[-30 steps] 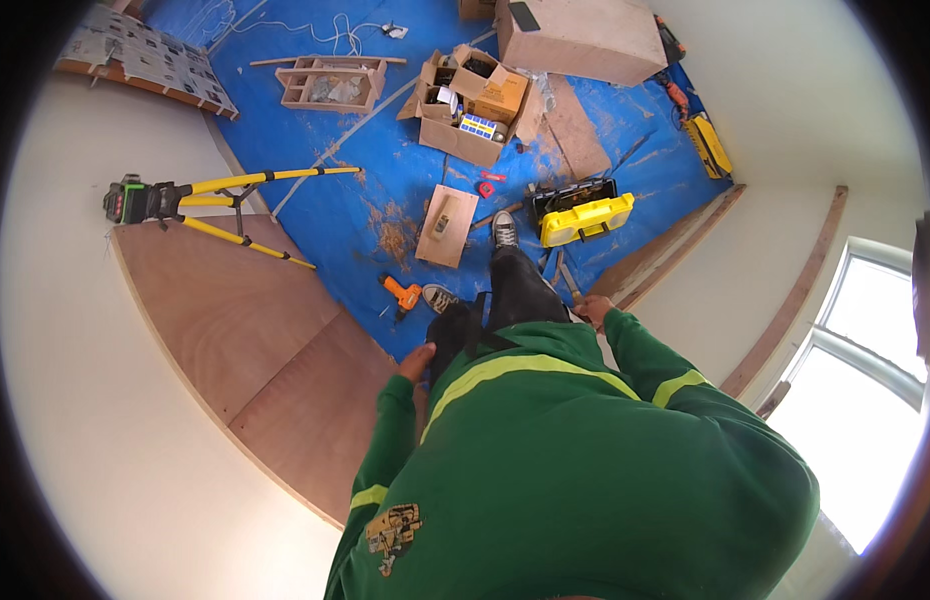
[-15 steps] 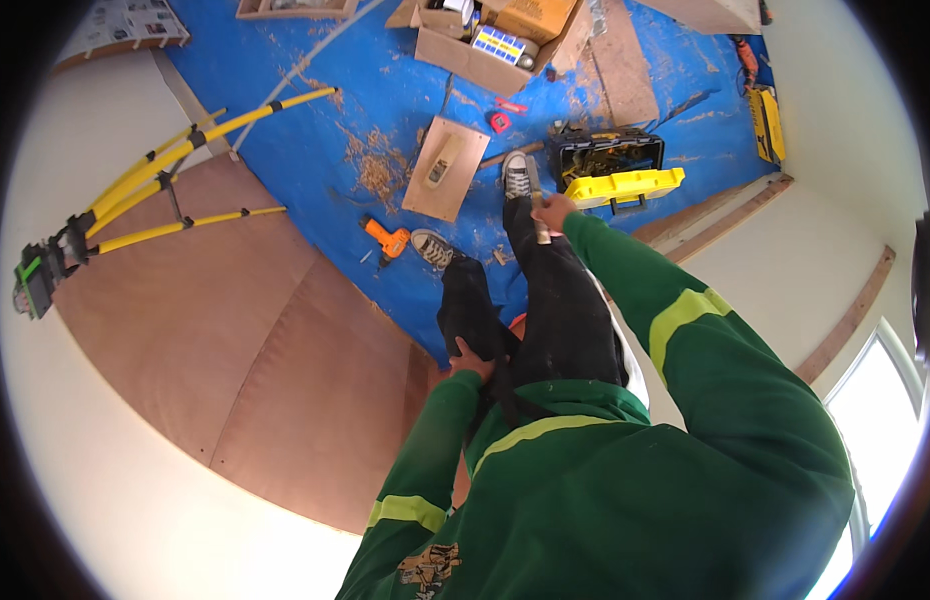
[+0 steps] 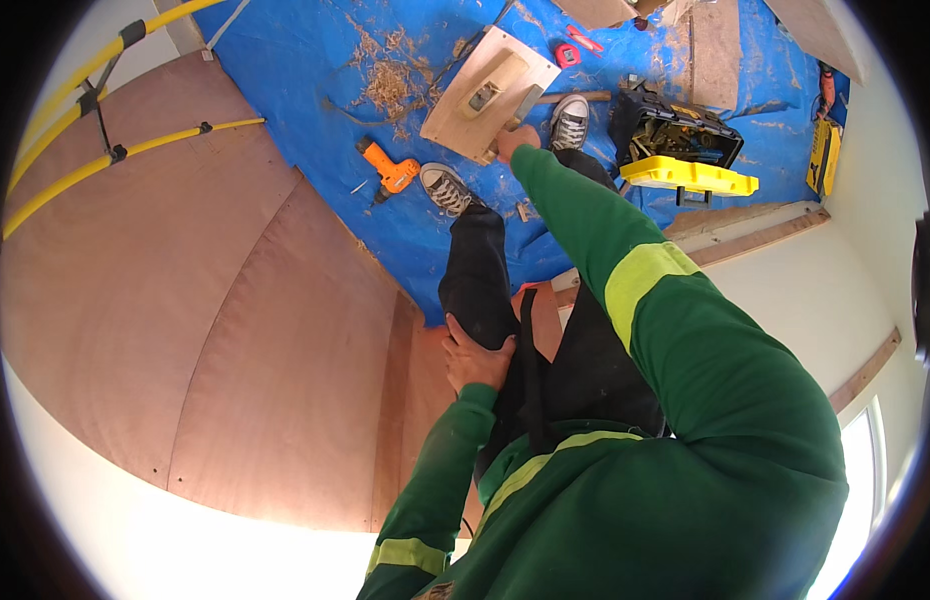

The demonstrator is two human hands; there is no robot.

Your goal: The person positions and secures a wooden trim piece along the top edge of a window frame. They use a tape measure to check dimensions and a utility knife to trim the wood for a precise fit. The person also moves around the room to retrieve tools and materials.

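Observation:
My right hand [image 3: 515, 142] grips a flat-bladed tool, apparently a chisel [image 3: 526, 106], over the right side of a pale board [image 3: 455, 105]. On that board lies a wooden hand plane [image 3: 493, 88]. My left hand [image 3: 475, 355] rests on my bent left knee, fingers apart and holding no object. An orange drill [image 3: 390, 168] lies on the blue sheet near my left shoe [image 3: 446, 188]; my right shoe [image 3: 569, 128] is just right of the board.
An open toolbox [image 3: 685, 135] with a yellow lid is at the right. Red tape measure [image 3: 567, 54], wood shavings [image 3: 385, 80] and cardboard lie farther back. Yellow tripod legs [image 3: 105, 180] cross the upper left beside plywood panels [image 3: 255, 350]. A wall and window are at right.
My right hand has swung forward from beside my right leg to the board with the tool. My left hand has settled on my knee, and the view has shifted closer to the floor.

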